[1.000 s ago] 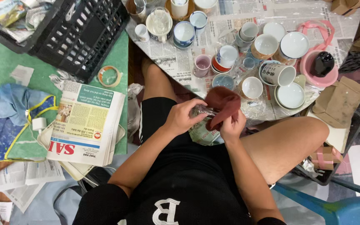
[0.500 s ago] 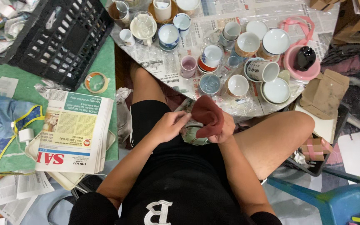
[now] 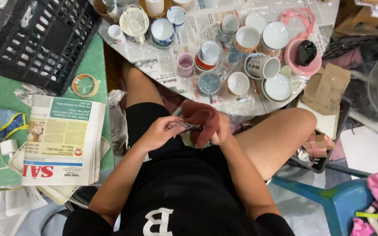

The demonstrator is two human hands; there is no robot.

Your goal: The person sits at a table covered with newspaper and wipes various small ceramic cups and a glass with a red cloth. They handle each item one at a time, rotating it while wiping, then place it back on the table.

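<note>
Left hand: the left hand (image 3: 159, 132) is curled shut over the lap, fingertips pinched on a small clear glass object (image 3: 188, 127) that pokes out toward the other hand.
Right hand: the right hand (image 3: 221, 131) is closed on a reddish-brown cloth (image 3: 202, 120), which drapes over its fingers and hides most of them.
Where the glass lies: it sits between the two hands, just to the right of the left fingertips and touching the cloth; whether the cloth wraps its far end cannot be told.
Long axis: the visible part of the glass runs roughly side to side, from the left hand into the cloth.
Nearer hand: both hands meet at it; the left carries it, the right presses cloth against it.
Ahead of the grip: the curved edge of a newspaper-covered table (image 3: 167, 65) lies just beyond the hands, crowded with ceramic cups and bowls (image 3: 237, 83).
Left of the grip: past the left thigh, a folded stack of newspapers (image 3: 62, 140) rests on a green mat, with a tape roll (image 3: 85, 85) and a black plastic crate (image 3: 36, 39) further out.
Right of the grip: the right thigh, then a blue plastic stool (image 3: 329, 196) and cardboard scraps.
Open room: free space is mostly the lap itself, between the thighs and short of the table edge.
</note>
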